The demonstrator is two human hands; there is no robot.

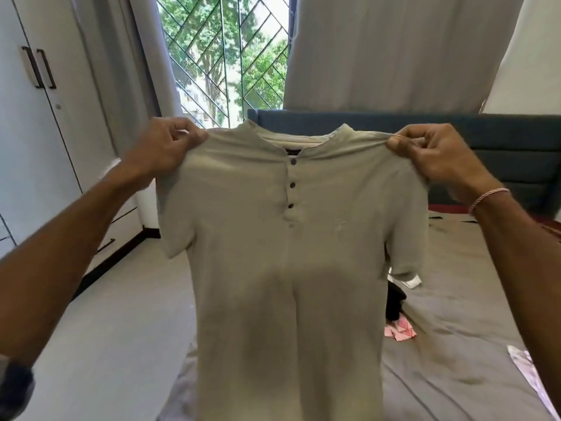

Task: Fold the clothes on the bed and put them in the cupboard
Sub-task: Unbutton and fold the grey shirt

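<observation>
A beige short-sleeved shirt (pixel 288 268) with three dark buttons hangs spread out in front of me, above the bed (pixel 455 299). My left hand (pixel 164 145) pinches its left shoulder seam and my right hand (pixel 431 153) pinches its right shoulder. The shirt's front faces me and its hem runs below the frame. A white cupboard (pixel 39 132) with dark handles stands at the left, its doors closed.
On the grey bedsheet behind the shirt lie a black garment (pixel 394 302), a pink patterned cloth (pixel 399 331) and a light cloth (pixel 522 363) at the right edge. A blue headboard (pixel 485 141), curtains and a grilled window are behind. White floor (pixel 121 329) separates bed and cupboard.
</observation>
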